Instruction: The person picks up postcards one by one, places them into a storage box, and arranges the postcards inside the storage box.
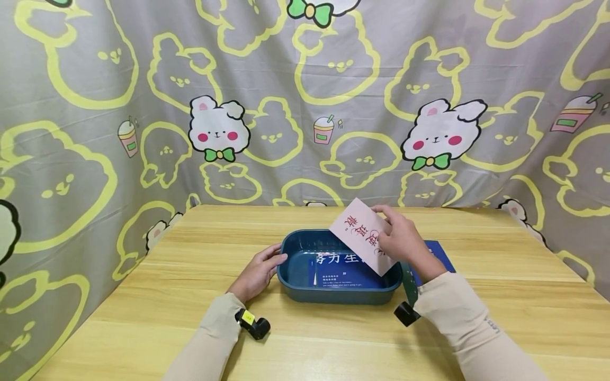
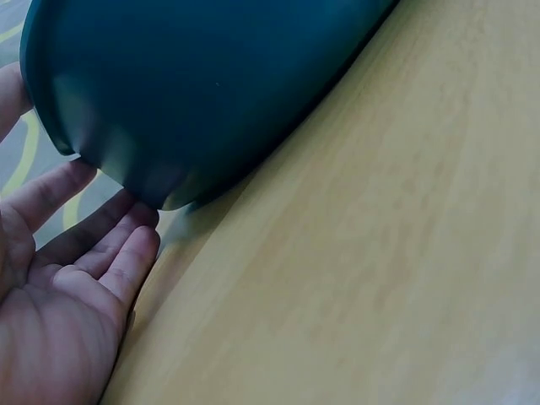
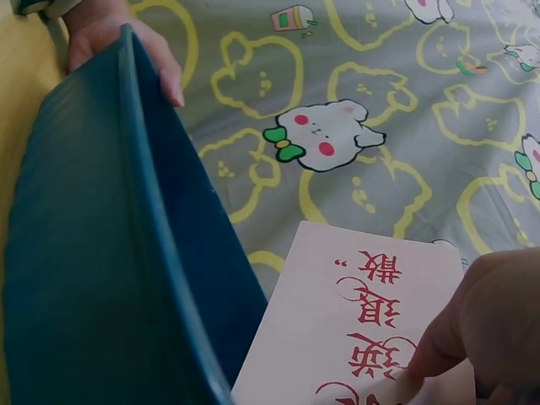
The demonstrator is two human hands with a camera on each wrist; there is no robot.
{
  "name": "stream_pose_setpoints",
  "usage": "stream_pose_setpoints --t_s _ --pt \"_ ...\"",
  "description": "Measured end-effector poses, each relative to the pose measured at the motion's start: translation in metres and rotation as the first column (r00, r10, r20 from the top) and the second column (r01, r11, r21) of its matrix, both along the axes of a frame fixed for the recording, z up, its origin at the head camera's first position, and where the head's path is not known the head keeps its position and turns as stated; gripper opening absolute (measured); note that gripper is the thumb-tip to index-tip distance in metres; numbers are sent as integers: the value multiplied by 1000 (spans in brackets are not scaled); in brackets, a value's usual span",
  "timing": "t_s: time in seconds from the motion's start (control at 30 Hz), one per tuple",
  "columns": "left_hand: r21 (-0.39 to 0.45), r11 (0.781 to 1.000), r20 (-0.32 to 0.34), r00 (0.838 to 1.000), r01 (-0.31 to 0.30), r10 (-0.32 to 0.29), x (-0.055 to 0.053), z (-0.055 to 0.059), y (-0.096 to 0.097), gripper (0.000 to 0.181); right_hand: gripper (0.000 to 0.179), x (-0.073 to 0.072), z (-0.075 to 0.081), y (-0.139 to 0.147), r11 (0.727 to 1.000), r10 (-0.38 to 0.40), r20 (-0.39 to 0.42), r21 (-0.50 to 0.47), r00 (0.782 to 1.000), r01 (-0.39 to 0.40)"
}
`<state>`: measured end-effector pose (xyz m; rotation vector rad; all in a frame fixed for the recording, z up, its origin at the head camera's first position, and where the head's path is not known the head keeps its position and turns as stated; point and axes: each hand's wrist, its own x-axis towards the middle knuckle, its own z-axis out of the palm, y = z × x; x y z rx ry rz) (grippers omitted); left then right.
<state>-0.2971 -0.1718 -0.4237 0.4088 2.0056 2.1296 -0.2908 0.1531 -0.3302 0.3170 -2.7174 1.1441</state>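
Note:
A dark teal rectangular tub (image 1: pixel 329 296) with rounded corners sits on the table. My left hand (image 1: pixel 252 275) holds its left end, the thumb over the rim and the fingers against the outer wall; the left wrist view shows those fingertips touching the tub (image 2: pixel 211 93). My right hand (image 1: pixel 402 238) pinches a pale pink card (image 1: pixel 355 227) with red Chinese characters, tilted over the tub's right end. In the right wrist view the card (image 3: pixel 337 312) stands beside the tub's rim. A blue card (image 1: pixel 329 275) with white writing lies inside the tub.
Another blue card (image 1: pixel 445 257) lies on the wooden table (image 1: pixel 143 317) to the right, partly behind my right wrist. Against the tub's right end is a dark green speckled piece (image 1: pixel 410 286), mostly hidden. A grey curtain (image 1: pixel 276 69) with cartoon rabbits hangs behind the table.

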Motion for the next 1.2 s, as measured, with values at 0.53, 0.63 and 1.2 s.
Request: stream_pose_setpoints --t_s 0.53,0.63,1.2 --pt "5 1000 -2 1000 12 -12 0 0 0 57 54 -1 -12 -9 994 63 -9 85 998 -62" --pt "6 1000 -2 1000 11 -11 0 -1 0 57 54 -1 -14 -11 992 81 -16 100 997 -79" --pt "4 1000 -2 1000 5 -5 -1 -1 0 57 51 -4 -35 -25 958 166 -77 248 983 -143"
